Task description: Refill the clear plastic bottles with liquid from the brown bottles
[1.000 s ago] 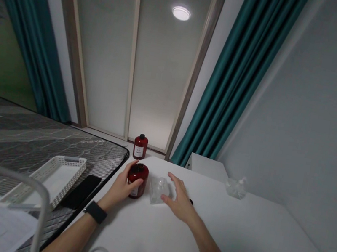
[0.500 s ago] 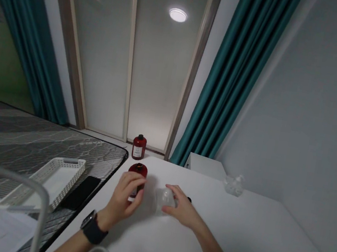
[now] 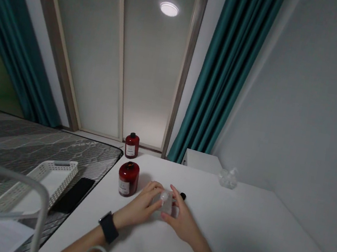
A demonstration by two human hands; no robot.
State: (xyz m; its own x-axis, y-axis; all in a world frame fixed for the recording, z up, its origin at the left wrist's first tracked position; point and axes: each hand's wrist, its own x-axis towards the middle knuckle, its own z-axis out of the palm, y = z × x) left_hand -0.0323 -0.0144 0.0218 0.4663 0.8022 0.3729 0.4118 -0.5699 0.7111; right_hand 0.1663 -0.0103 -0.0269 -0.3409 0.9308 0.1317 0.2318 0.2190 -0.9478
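Clear plastic bottle (image 3: 163, 202) held between both hands, centre of the tabletop (image 3: 232, 247).
Left hand (image 3: 140, 202) and right hand (image 3: 182, 217): fingers (image 3: 175, 201) closed narrowly on its sides; red bottle (image 3: 128, 179) just left.

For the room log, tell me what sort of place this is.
Probably a bedroom: a grey mattress lies right beside the white table, and teal curtains hang at either side of a frosted glass door.
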